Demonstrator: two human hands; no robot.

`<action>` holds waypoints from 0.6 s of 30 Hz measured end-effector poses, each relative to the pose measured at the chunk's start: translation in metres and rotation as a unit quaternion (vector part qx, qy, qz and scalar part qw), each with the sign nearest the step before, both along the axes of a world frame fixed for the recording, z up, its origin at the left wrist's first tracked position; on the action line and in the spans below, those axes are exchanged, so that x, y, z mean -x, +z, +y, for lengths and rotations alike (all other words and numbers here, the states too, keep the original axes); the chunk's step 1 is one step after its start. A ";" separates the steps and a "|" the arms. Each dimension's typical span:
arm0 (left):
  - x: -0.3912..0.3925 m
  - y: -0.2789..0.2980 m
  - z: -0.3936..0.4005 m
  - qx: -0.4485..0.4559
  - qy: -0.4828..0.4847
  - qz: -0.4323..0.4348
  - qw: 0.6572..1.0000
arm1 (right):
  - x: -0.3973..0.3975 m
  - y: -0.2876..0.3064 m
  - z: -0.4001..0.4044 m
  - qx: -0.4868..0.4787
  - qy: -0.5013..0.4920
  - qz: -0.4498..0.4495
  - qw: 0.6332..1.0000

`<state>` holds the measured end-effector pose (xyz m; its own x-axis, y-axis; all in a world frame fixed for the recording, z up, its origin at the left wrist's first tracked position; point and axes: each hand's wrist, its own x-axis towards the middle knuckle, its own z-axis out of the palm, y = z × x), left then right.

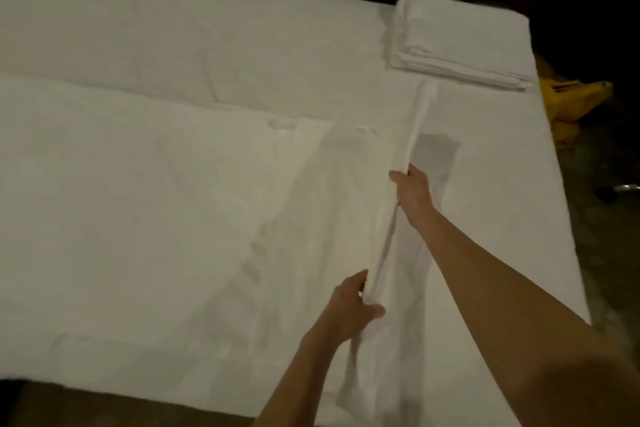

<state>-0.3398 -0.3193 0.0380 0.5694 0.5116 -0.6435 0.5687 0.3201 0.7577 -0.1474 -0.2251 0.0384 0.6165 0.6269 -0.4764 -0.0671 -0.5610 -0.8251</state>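
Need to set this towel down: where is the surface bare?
Bare strip right of the lifted towel, between the folded towel stack and the near edge. Left of the left hand, a spread towel covers the surface.

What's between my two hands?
In the head view, the raised fold of the white towel runs from the left hand to the right hand. Both grip it.

Bare forearms extended, left hand (353, 305) near, fingers curled pinching, right hand (412, 192) farther out (arm straight), gripping likewise.
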 end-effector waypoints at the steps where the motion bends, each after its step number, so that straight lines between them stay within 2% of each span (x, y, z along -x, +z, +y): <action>1: 0.017 0.010 0.008 0.000 0.001 -0.011 1.000 | 0.016 0.011 0.008 -0.009 -0.006 0.000 1.000; 5: 0.083 0.039 0.044 -0.024 -0.011 -0.025 0.999 | 0.079 0.047 0.040 -0.027 -0.001 -0.009 1.000; 18: 0.242 0.103 0.151 -0.101 0.015 0.038 0.994 | 0.227 0.114 0.150 -0.091 0.067 0.000 0.994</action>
